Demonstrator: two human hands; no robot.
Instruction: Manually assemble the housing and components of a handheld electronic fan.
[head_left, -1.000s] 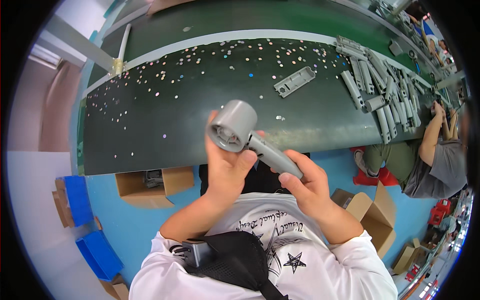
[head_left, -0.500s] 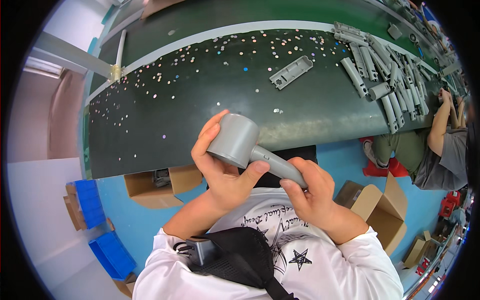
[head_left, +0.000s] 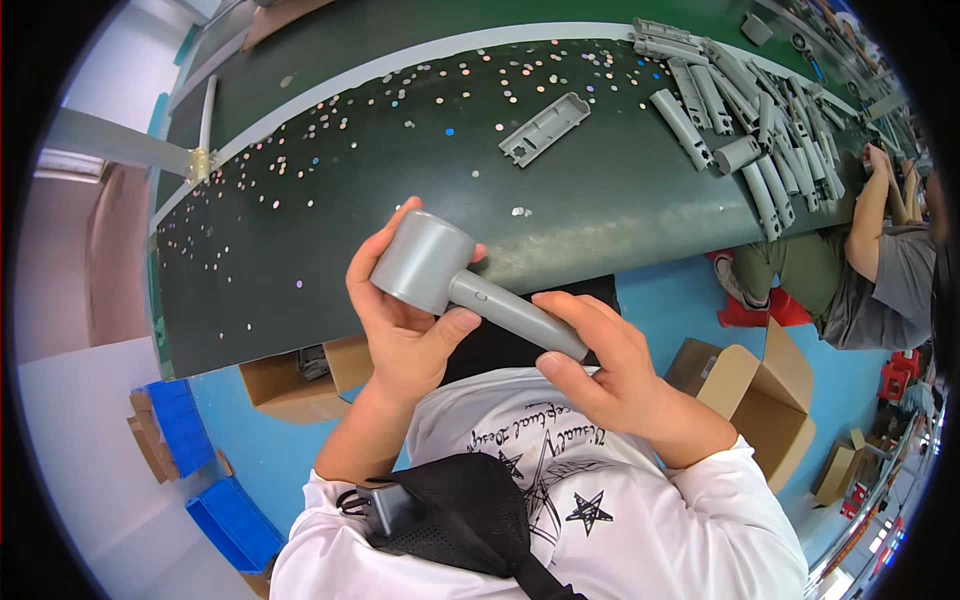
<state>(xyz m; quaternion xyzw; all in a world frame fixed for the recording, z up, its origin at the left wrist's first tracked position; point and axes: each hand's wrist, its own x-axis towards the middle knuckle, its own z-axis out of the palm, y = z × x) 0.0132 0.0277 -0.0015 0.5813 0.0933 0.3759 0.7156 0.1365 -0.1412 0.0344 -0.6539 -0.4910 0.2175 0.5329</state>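
Both hands hold a grey plastic hair dryer shell [head_left: 425, 262], a wide round head joined to a slim handle, above the table's near edge. My left hand [head_left: 405, 335] wraps around the head, thumb near where the handle joins and fingertips behind it. Gripped around the handle's lower end is my right hand [head_left: 615, 375], thumb below and fingers above. A small oval mark or hole shows on the handle near the head. Farther off on the table lies a single grey half-shell [head_left: 545, 128], its hollow side up.
The dark green table [head_left: 330, 220] is strewn with small round coloured dots. Many grey tubular parts [head_left: 740, 110] are heaped at the far right. Open cardboard boxes [head_left: 770, 410] and blue bins [head_left: 235, 520] stand on the blue floor. Another person [head_left: 885, 270] sits at the right.
The shell and both hands have shifted slightly left in the picture. The head of the shell has turned a little, and my grip stays on both ends.
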